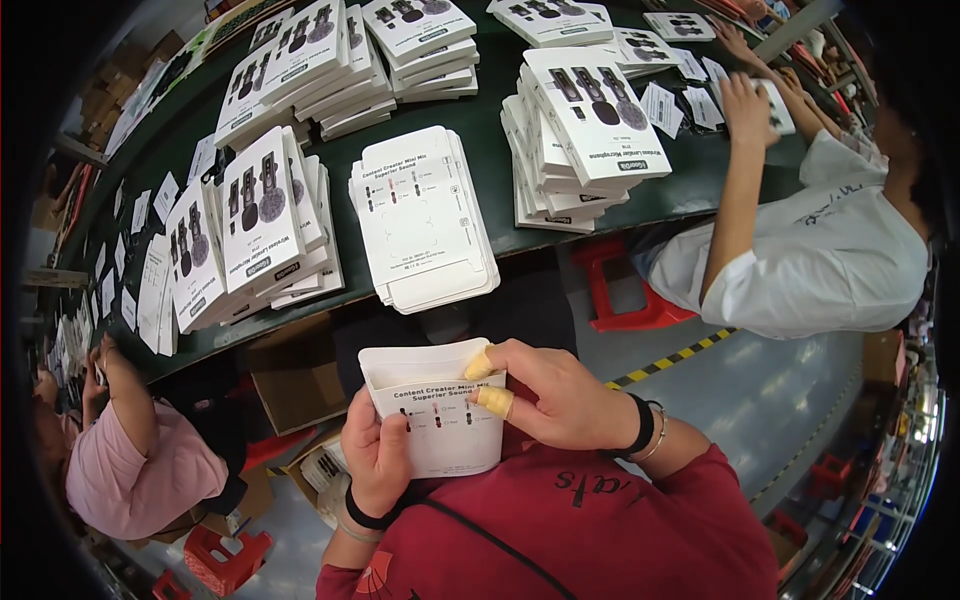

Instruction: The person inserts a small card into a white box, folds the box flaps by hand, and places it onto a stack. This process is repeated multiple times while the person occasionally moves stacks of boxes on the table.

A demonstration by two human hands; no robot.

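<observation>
A slim white card box sits upright between the fingers, its top mouth parted. The left fingers clasp its left side, thumb over the front; the right fingers are at its upper right corner. Between them, dark lettering and little pictures cover the front.

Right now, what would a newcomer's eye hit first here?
Probably the white carton at lower centre, held between the left hand and right hand, with yellow finger covers on the right thumb and forefinger. Just beyond, a pile of flat white cartons sits at the green table's near edge, with stacks of microphone-printed boxes to either side.
</observation>
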